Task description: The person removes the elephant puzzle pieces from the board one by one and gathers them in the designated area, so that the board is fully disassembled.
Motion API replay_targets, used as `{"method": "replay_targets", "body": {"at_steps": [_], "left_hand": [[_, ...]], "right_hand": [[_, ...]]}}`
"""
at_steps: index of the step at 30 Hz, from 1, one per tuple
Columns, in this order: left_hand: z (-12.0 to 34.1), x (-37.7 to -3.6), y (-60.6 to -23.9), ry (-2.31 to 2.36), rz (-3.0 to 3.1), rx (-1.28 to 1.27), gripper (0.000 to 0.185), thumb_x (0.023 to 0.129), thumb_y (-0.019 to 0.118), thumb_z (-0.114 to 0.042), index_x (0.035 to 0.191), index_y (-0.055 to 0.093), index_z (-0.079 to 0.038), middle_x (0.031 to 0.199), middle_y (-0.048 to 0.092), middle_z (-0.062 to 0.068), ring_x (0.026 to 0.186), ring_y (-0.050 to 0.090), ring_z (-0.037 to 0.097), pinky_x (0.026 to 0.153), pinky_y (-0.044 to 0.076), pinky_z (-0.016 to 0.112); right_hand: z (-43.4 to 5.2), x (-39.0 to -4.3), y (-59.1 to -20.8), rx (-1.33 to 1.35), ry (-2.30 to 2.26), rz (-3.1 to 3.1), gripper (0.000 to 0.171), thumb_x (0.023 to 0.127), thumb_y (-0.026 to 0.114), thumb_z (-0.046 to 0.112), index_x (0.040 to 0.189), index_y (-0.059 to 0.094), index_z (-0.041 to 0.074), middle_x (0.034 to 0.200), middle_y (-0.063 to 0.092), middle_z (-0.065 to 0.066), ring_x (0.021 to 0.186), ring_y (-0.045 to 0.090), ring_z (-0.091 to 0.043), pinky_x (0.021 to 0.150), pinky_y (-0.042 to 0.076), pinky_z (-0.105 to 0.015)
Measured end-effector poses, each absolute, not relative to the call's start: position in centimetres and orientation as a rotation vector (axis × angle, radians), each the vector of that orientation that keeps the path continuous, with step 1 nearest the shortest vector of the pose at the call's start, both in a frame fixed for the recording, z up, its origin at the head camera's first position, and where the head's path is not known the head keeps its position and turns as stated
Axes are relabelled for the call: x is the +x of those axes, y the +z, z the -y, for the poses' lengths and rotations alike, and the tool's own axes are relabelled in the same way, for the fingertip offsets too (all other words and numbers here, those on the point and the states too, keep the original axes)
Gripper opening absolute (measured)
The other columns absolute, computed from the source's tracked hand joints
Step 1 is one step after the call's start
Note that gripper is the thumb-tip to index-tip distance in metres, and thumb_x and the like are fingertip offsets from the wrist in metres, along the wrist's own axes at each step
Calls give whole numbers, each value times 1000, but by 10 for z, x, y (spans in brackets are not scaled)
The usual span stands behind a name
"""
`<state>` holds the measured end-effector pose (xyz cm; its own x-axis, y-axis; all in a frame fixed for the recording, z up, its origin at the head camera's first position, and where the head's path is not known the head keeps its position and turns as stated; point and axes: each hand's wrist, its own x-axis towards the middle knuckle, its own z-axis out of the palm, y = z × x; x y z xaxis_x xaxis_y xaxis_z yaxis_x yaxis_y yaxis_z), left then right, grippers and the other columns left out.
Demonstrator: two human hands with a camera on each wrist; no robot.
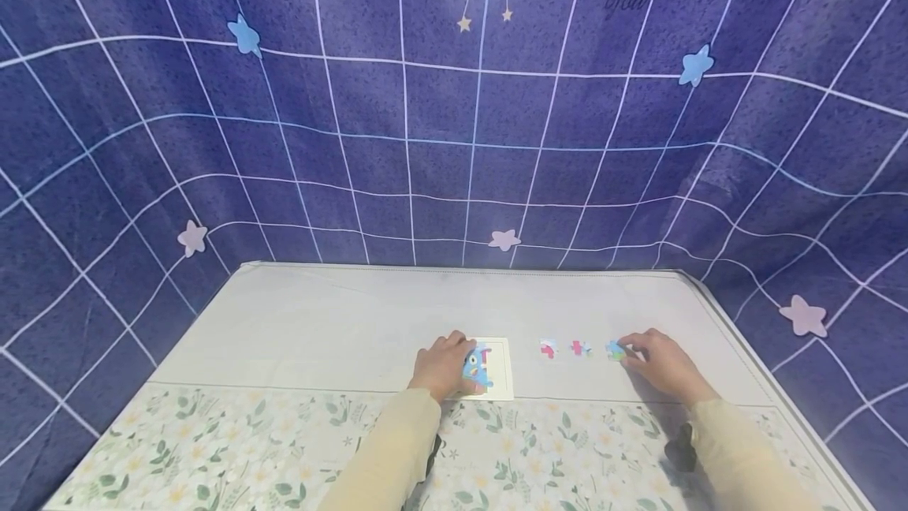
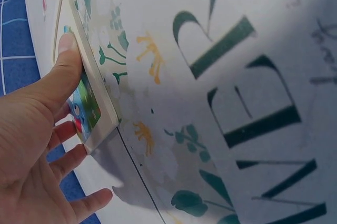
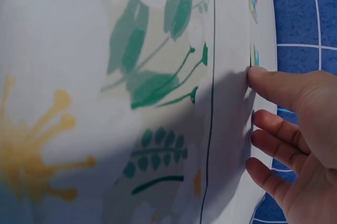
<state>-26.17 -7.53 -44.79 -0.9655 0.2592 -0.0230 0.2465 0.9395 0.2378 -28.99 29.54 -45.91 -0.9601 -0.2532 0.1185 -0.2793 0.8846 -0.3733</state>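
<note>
From where I stand, the person's left hand (image 1: 438, 365) rests over the left side of a shallow puzzle tray (image 1: 510, 373), its thumb pressing on top and the other fingers loose, fairly straight and spread along the edge. I'd take it that this is to stop the tray from sliding on the table (image 1: 340, 322). A partly filled blue picture (image 1: 474, 369) lies inside, beneath and just beside those fingers, while the right part of the tray shows bare cream.

To the tray's right, a pink-and-white piece (image 1: 548, 348), a pink piece with pale blue (image 1: 578, 348) and a blue-green piece (image 1: 613, 350) lie in a row, apart from one another, probably so that each can be seen and picked up singly.

The person's right hand (image 1: 660, 365) is at the far end of that row. Its thumb and index finger bend in and pinch the right end of the blue-green piece, with the remaining fingers half curled and free of it. The piece sits right at the fingertips, leaving most of its face uncovered; whether it is lifted at all, I cannot tell
</note>
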Motion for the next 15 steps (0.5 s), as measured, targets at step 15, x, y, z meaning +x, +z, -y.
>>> {"method": "replay_targets", "body": {"at_steps": [15], "left_hand": [[74, -261, -447, 338, -3039, 378, 80, 76, 85, -46, 144, 58, -13, 140, 55, 3, 124, 54, 26, 97, 53, 50]], "right_hand": [[-283, -284, -455, 469, 641, 2877, 37, 87, 78, 14, 119, 69, -2, 97, 65, -15, 89, 64, -37, 84, 54, -59]]}}
